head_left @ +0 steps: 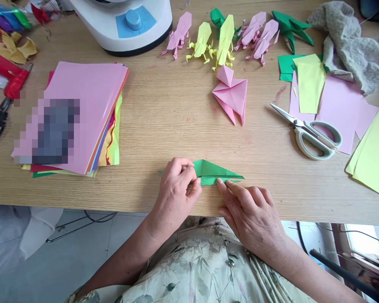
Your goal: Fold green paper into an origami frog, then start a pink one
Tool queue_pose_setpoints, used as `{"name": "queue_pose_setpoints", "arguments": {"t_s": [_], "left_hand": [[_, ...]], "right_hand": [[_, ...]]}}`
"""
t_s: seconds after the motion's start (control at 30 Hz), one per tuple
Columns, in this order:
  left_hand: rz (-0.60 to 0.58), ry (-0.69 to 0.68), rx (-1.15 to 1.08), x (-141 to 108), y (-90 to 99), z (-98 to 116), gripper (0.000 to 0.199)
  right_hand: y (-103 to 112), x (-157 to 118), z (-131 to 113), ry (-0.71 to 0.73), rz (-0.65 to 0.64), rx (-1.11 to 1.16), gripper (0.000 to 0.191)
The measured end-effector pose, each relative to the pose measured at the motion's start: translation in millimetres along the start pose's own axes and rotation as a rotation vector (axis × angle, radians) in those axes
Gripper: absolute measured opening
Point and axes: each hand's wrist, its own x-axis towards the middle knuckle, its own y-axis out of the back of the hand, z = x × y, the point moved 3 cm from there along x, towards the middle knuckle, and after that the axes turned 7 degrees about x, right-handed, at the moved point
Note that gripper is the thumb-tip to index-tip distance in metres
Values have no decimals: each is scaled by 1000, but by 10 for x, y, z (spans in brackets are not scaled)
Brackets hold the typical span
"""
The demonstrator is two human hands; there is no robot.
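Note:
A folded green paper piece [212, 169], long and pointed at the right end, lies near the front edge of the wooden table [164, 126]. My left hand [178, 187] pinches its left part, with fingers curled over the paper and hiding some of it. At the paper's lower right edge, the thumb and index fingertip of my right hand [249, 206] press down close together on a fold. A pink folded figure [232, 97] sits farther back on the table.
A stack of coloured paper [82, 84] is at the left. Scissors [312, 130] lie at the right beside paper scraps [311, 84] and yellow sheets [374, 147]. Several small origami figures [225, 40] line the back, between a white appliance [134, 25] and a grey cloth [347, 42].

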Motion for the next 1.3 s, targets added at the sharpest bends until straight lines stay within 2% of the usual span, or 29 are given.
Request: {"name": "queue_pose_setpoints", "arguments": {"t_s": [0.2,0.47,0.57,0.77,1.03,1.3], "left_hand": [[-20,5,46,18,-5,10,17],[-31,5,232,-4,-27,47,15],[-30,-13,214,-3,-20,36,15],[-44,-30,133,1,2,-18,16],[-22,-20,163,-9,-18,-20,16],[16,-43,193,-15,-18,-2,11]], "right_hand": [[-2,-6,2,-16,4,7,49],[9,-4,15,-18,-38,4,54],[22,7,15,-19,-40,1,49],[21,-3,12,-36,-21,16,61],[6,-29,-46,-87,-35,18,49],[31,-78,-71,-167,-34,-84,52]]}}
